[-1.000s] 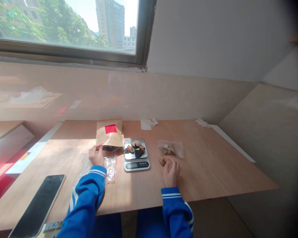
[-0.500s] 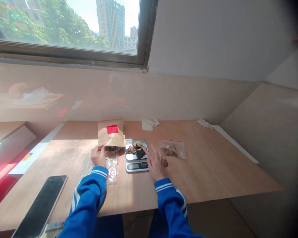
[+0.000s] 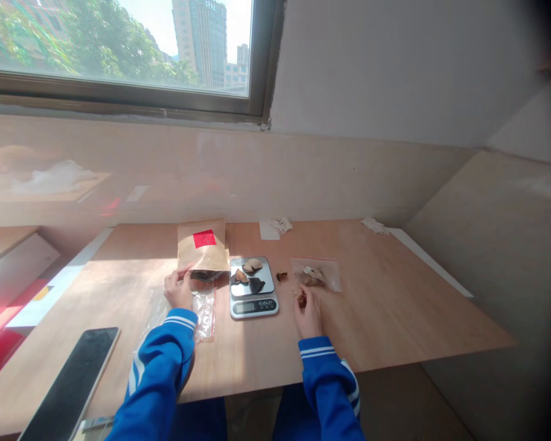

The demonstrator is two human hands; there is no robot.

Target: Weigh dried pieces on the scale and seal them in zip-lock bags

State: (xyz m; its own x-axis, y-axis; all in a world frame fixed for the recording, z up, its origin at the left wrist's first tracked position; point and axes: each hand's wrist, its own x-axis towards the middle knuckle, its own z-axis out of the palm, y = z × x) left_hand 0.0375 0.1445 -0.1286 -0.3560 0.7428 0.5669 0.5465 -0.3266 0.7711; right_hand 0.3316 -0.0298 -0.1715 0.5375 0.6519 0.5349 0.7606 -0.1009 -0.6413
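My left hand [image 3: 179, 290] pinches the lower left edge of a brown kraft paper bag [image 3: 188, 248] with a red label. Its open mouth faces me and shows dark contents. Right of it, a digital kitchen scale [image 3: 236, 310] carries a pale dried piece [image 3: 252, 265], a brown one [image 3: 241, 277] and a black one [image 3: 256, 285]. The fingers of my right hand [image 3: 309, 316] are closed around a brown dried piece [image 3: 301, 299], at table level. A smaller brown piece [image 3: 281, 276] lies between the scale and a clear zip bag [image 3: 332, 274] holding dried pieces.
An emptied-looking clear plastic bag [image 3: 206, 315] lies under my left wrist. A large phone or tablet [image 3: 73, 380] rests at the front left. Crumpled white tissue [image 3: 282, 225] and another tissue [image 3: 375, 226] sit by the wall, below the window [image 3: 119, 49].
My right hand has moved from the scale's right edge rightward and toward me, and its fingers have closed on a brown piece. A small brown piece now shows beside the scale. My left hand stays put.
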